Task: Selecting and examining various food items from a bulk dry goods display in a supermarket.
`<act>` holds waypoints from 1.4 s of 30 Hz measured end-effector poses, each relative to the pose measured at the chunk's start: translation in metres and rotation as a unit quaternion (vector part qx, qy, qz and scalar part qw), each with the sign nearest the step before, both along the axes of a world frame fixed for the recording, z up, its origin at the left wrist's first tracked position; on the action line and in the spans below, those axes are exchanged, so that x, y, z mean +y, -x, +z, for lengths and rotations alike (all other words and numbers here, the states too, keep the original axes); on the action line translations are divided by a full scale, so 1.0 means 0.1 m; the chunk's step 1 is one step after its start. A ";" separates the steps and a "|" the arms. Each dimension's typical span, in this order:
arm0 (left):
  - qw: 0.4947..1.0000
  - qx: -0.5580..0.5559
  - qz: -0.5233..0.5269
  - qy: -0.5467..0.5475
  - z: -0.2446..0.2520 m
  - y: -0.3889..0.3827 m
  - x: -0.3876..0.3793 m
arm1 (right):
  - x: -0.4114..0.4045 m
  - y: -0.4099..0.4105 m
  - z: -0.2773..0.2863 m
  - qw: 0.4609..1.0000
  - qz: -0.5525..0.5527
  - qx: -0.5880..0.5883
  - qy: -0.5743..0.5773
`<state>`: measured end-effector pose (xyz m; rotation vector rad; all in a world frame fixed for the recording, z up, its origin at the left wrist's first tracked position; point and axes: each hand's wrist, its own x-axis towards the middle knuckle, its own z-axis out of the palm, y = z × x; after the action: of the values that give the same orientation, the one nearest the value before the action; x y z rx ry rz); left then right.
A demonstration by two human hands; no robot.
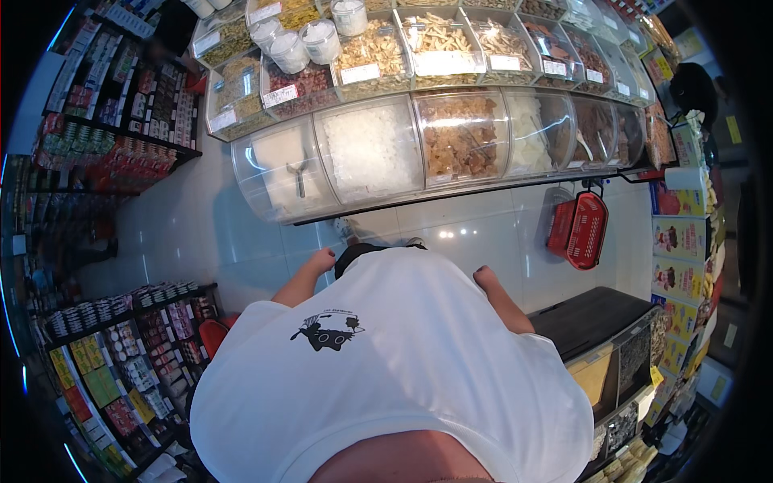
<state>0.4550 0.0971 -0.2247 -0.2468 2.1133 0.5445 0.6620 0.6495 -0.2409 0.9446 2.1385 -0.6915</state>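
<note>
My left hand [324,259] hangs at my side over the tiled floor, its fingers curled and nothing seen in them. On the other side hangs my right hand [485,276], foreshortened, with its fingers mostly hidden. Neither hand touches the bulk-food counter before me. Along its front run clear bins: one of fine white granules [275,157] with a metal scoop [298,178] in it, one of white rock sugar [371,151], one of amber lumps [462,142] that look like brown rock sugar. Higher up are open compartments of dried goods [438,36] with price labels.
Several lidded tubs [320,41] stand on the upper compartments. A red shopping basket [577,232] is by the counter's right end. A dark-topped display case [595,320] stands close on my right. Stocked shelves [130,368] line the left; a person [175,30] is at upper left.
</note>
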 end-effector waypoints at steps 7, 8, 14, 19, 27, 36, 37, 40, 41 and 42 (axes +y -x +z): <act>0.999 -0.011 -0.029 -0.012 -0.03 -0.33 -0.08 | 0.10 0.03 -0.07 1.000 0.009 0.007 -0.010; 1.000 -0.018 -0.023 -0.010 -0.03 -0.34 -0.09 | 0.06 0.05 -0.10 1.000 0.015 0.013 -0.002; 0.998 0.001 0.052 -0.037 -0.29 -0.23 -0.27 | -0.44 0.36 0.12 0.998 0.042 0.001 0.053; 1.000 -0.003 0.015 -0.027 -0.14 -0.05 -0.28 | -0.72 0.60 0.18 0.996 0.055 0.002 0.065; 0.999 0.013 -0.023 -0.023 -0.18 0.30 -0.67 | -0.95 0.85 0.18 0.998 0.043 0.029 0.045; 0.999 0.012 0.017 -0.041 -0.21 0.95 -1.11 | -1.45 1.28 0.50 0.998 0.044 -0.013 0.032; 0.999 0.000 0.012 -0.035 -0.19 1.03 -1.14 | -1.53 1.34 0.54 0.999 0.043 -0.013 0.029; 0.999 -0.008 0.000 -0.031 -0.14 1.21 -1.25 | -1.74 1.54 0.59 0.999 0.029 -0.014 0.016; 1.000 -0.004 -0.006 -0.030 -0.13 1.25 -1.29 | -1.81 1.61 0.59 0.999 0.028 -0.015 0.020; 1.000 -0.003 -0.007 -0.030 -0.21 1.29 -1.38 | -1.89 1.66 0.59 0.999 0.026 -0.016 0.027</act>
<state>0.3261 -0.0407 -0.2454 -0.1999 2.0869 0.5973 0.4956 0.4607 -0.1820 0.8625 2.0992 -0.7005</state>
